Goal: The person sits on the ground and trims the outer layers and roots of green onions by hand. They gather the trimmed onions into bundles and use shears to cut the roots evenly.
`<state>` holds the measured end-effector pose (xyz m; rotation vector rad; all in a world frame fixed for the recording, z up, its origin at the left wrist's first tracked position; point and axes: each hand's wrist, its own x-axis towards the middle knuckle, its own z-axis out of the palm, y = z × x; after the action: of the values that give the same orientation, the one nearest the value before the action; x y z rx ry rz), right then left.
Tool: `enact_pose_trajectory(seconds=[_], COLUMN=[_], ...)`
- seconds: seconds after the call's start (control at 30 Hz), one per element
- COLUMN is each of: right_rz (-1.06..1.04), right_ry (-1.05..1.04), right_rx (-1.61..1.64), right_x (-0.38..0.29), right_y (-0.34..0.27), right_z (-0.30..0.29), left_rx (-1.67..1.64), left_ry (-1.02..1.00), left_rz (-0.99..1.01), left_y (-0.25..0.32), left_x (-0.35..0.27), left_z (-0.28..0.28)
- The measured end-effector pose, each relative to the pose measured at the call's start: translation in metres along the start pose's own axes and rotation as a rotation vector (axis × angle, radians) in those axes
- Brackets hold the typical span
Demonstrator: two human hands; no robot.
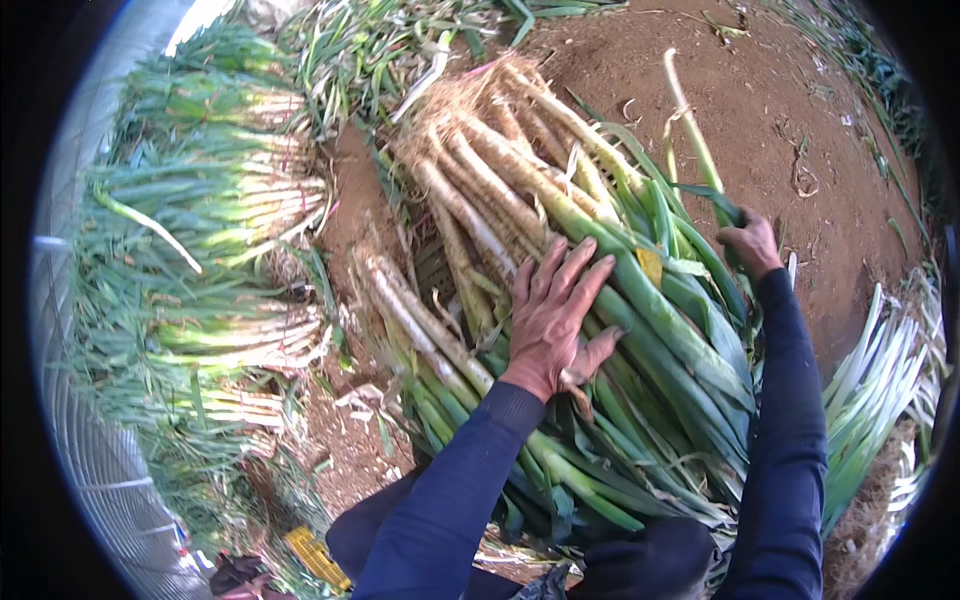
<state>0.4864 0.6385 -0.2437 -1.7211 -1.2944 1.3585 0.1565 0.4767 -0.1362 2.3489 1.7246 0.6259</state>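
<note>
A heap of large green onions [487,172] lies before me, with soil-stained pale stems and tangled roots towards the top of the view and green leaves towards my knees. My left hand [555,319] rests on the heap, fingers spread, palm down, gripping nothing. To the right, my right hand [754,240] is closed around the green part of a single green onion [694,135]. That onion's pale stem points away from me over bare soil, beside the heap. Its leaves below my fist are partly hidden.
Bundles of green onions [277,180] tied with reddish bands line the left side. A yellow plastic crate [319,556] stands at the lower left. More green onions [874,397] lie at the right. Loose leaves [367,52] litter the brown soil [750,97] at the top.
</note>
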Motion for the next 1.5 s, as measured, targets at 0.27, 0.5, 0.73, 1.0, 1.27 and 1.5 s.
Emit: enact_pose_trajectory(seconds=[0.27,0.5,0.73,1.0,1.27,1.5], right_rz=[-0.345,-0.532,-0.698,-0.572,-0.859,-0.761], right_ry=[-0.025,-0.442,-0.288,-0.155,-0.251,-0.524], right_rx=[-0.197,-0.826,-0.821,-1.005,-0.799,-0.728], right_x=[-0.193,-0.294,-0.277,-0.203,-0.212,-0.266], right_y=[-0.174,-0.155,-0.186,-0.191,-0.133,-0.155], right_z=[-0.041,0.086,0.118,0.144,0.174,0.155], left_rx=[0.044,0.064,0.041,0.016,0.091,0.010], left_ry=[0.057,0.084,0.123,0.199,0.090,0.023], left_rz=[-0.030,-0.218,-0.343,-0.270,-0.339,-0.365], left_y=[0.006,0.050,0.036,0.038,0.031,0.033], left_x=[-0.005,-0.119,-0.180,-0.201,-0.202,-0.222], left_z=[-0.007,-0.037,-0.054,-0.050,-0.034,-0.051])
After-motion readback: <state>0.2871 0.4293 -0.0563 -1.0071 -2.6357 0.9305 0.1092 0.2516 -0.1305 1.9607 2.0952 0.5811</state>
